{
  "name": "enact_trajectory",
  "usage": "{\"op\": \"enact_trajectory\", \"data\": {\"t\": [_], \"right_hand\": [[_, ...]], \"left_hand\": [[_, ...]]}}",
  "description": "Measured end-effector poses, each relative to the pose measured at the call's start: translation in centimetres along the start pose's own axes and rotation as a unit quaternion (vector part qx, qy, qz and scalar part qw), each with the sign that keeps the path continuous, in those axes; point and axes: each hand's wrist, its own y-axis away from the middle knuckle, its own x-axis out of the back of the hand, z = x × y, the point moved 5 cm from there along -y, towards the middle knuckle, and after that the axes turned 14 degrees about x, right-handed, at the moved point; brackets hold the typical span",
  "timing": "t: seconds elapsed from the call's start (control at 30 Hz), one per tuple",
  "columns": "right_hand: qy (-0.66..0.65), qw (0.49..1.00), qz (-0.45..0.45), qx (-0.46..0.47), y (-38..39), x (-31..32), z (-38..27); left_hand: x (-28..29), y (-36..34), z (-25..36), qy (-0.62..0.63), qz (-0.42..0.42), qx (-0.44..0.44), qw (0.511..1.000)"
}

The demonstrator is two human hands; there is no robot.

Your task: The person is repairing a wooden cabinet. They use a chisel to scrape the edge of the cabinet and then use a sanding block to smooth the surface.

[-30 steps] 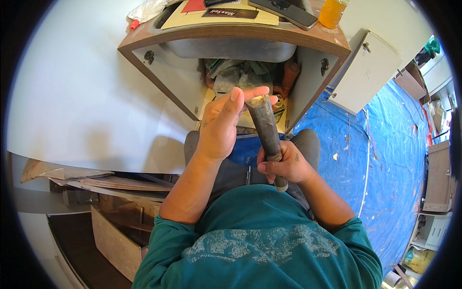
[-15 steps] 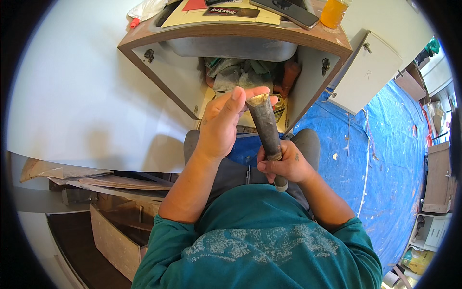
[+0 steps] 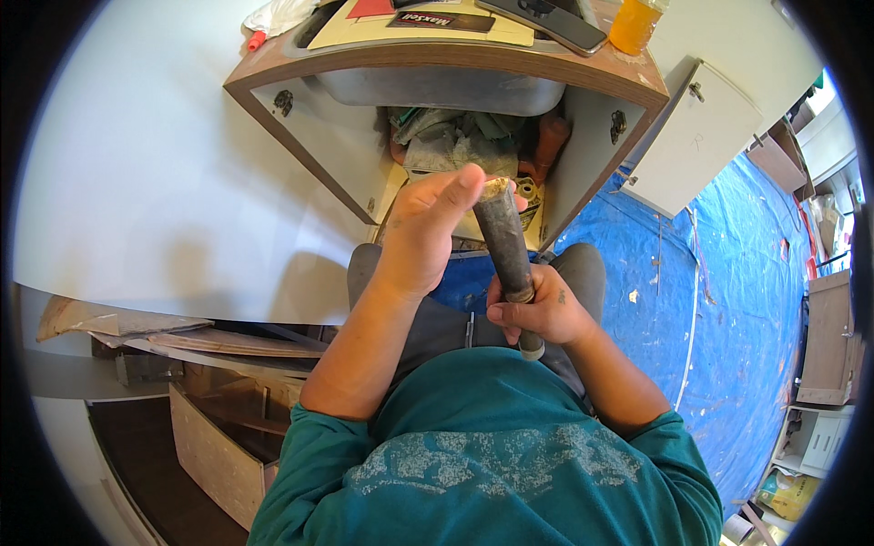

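My right hand (image 3: 546, 308) is wrapped round the lower part of a dark cylindrical tube (image 3: 505, 241), which slants upward in front of me. Its wide upper end is pale yellowish and rough; a narrower greyish end sticks out below the fist. Beside the upper end is my left hand (image 3: 426, 223), thumb raised and fingers stretched out behind the tube, fingertips showing past its far side. Whether those fingers touch the tube I cannot tell.
Ahead stands an open sink cabinet (image 3: 446, 56) with cloths (image 3: 455, 136) inside. A phone (image 3: 546, 23) and an orange bottle (image 3: 635, 25) rest on top. Blue sheeting (image 3: 728, 273) covers the floor at right, near a leaning white door (image 3: 696, 136). Wooden boards (image 3: 228, 342) lie at left.
My left thumb and palm have shifted slightly right, closer to the tube's upper end, and the fingers show less above it. The tube's top has tilted slightly right. My right hand keeps its grip.
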Motion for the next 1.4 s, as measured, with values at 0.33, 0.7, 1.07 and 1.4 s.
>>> {"op": "enact_trajectory", "data": {"t": [0.33, 0.7, 1.07, 1.4], "right_hand": [[0.023, 1.000, 0.003, -0.001, 0.0, 0.0, 0.1], [0.032, 0.999, 0.007, -0.003, -0.1, 0.2, 0.1], [-0.070, 0.997, 0.017, 0.014, -0.4, 0.2, -0.3], [-0.150, 0.988, -0.027, 0.027, -0.1, -0.1, -1.6]], "left_hand": [[-0.2, -0.3, 0.2, 0.003, 0.019, 0.010, 1.000], [-0.2, -0.7, 0.2, 0.018, 0.036, 0.028, 0.999], [-1.9, -0.3, -2.7, 0.052, -0.033, 0.073, 0.995], [-0.8, -0.2, -1.6, 0.046, 0.042, 0.041, 0.997]]}}
